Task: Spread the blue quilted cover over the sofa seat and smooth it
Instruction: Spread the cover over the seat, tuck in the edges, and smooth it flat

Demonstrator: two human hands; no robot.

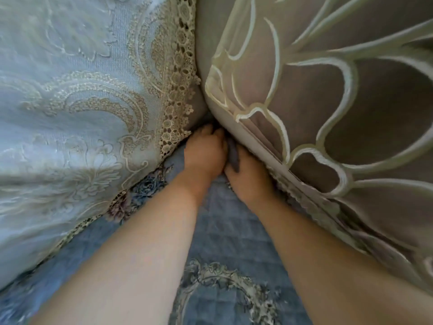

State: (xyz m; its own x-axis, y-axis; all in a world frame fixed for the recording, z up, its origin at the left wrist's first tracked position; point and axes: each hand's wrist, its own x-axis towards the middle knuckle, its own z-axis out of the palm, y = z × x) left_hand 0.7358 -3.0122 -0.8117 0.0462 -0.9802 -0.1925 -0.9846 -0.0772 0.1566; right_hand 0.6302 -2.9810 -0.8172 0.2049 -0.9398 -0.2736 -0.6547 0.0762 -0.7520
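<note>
Soft, limp, light cover: grip at edge. Left hand and right hand together, pinching cover fold, deep between lace cushion and brown cushion.

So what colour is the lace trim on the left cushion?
Beige lace trim on a pale blue cushion, head view.

The fingers of the left hand and right hand vanish into the gap between the lace-edged blue cushion and the taupe cushion, so their grip cannot be told. Both cushions and the blue quilted cover run off the frame, the blue cushion's left side blurred
</note>
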